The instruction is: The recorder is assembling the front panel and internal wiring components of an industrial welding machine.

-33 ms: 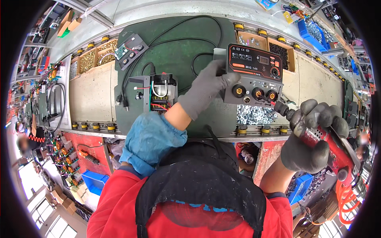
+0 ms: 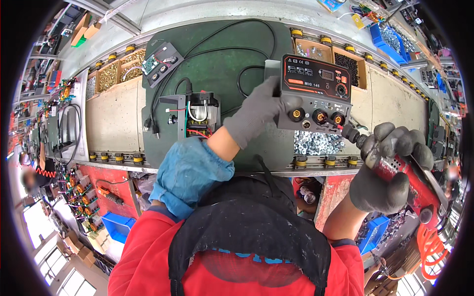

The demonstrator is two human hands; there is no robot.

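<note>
Clock set with 12 at the top of the view.

Left hand (image 2: pixel 259 113): gray glove, half closed, gripping the front panel (image 2: pixel 316 93) at its 8 o'clock side. Thumb lies across the gray face by the leftmost brass-centered socket (image 2: pixel 296 114); the other fingers pass behind the edge, their tips hidden. A blue sleeve cover (image 2: pixel 192 170) sits at 8 o'clock from this hand.

Right hand (image 2: pixel 395 167): darker glove, fingers curled firmly around a red power tool (image 2: pixel 427 202), at between 4 and 5 o'clock from the panel. Tool's black nose (image 2: pixel 351 133) points to 10 o'clock, its tip at the rightmost sockets; actual contact cannot be told. Orange coiled hose (image 2: pixel 429 246) at 5 o'clock from the hand.

Panel: black upper face, gray lower face, right of center on the view, over the right edge of a green mat (image 2: pixel 232 59). Silver hardware (image 2: pixel 318 143) just below, at 6 o'clock; dark screws (image 2: pixel 347 69) at 2. An open chassis (image 2: pixel 202 116) stands near 9, well apart; a smaller panel with circuit board (image 2: pixel 163 64) at 11 from that.
</note>
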